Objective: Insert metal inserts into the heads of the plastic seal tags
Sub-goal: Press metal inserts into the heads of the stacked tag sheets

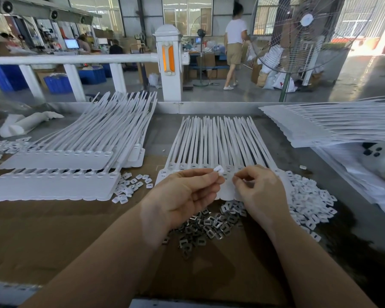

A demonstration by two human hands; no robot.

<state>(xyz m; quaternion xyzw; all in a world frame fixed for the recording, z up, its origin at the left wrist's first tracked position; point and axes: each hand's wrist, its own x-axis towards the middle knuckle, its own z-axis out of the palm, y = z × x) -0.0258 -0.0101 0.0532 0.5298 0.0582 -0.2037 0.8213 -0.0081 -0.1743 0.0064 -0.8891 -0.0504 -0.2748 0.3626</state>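
Brown cardboard [53, 230] covers the workbench, and beyond its far edge a white railing [71, 59] fences off a factory floor where a standing fan [298, 34] rises at far right and a person in a white top [235, 45] walks away.

At the middle of the bench lies a sheet of joined plastic seal tags [211, 141], straps fanning away, heads in a row at the near end. More sheets sit stacked at left [71, 152] and far right [331, 125]. A heap of metal inserts [211, 223] lies just nearer than the heads, under the wrists; a pile of small white plastic caps [307, 201] spreads to its right, with a thinner scatter near the left stack.

The left hand [187, 196] pinches one white cap [218, 170] between thumb and forefinger, raised over the row of heads. The right hand [258, 187] is curled with fingertips drawn together close to that cap; whether it holds an insert I cannot tell, as the fingers hide whatever is there.

These pieces look very light and small. The steel inserts are probably stiff, thin and smooth, so likely to slip or snag on each other in the heap; taking one by its outer edges with fingertips seems best. The cap is rigid plastic, best held by its sides so the opening stays free. The straps look flexible, so the sheet may shift when a head is pressed.
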